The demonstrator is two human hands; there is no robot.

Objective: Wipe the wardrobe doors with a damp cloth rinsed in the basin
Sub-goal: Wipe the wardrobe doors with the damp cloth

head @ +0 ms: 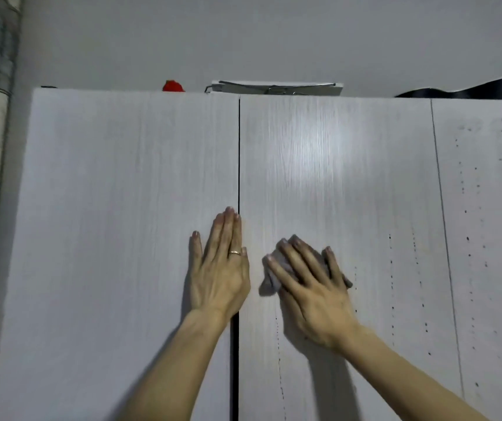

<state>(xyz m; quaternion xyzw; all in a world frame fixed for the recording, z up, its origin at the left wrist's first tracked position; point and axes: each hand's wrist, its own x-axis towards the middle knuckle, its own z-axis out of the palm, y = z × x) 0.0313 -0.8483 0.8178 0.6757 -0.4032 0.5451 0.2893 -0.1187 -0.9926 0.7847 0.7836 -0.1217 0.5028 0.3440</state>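
The grey cloth point(270, 281) lies flat against the middle wardrobe door point(334, 177), just right of the dark seam, pinned under the right hand point(310, 290), whose fingers are spread and fairly straight over it rather than curled round it; only its left edge and a scrap by the little finger show. It looks small, soft and limp. When damp it should cling to the smooth wood-grain laminate but bunch or slip out if pressed unevenly, so a broad flat palm over its middle probably suits it better than a pinch at a corner. The left hand point(221, 268), wearing a ring point(234, 253), rests flat with fingers together on the left door point(107, 238) at the seam, likely steadying that hinged panel. The doors look stiff and light, and could swing under a hard push. Dark specks point(468, 238) run in vertical lines down the right door point(486, 268), which seems not yet wiped. No basin is in view.
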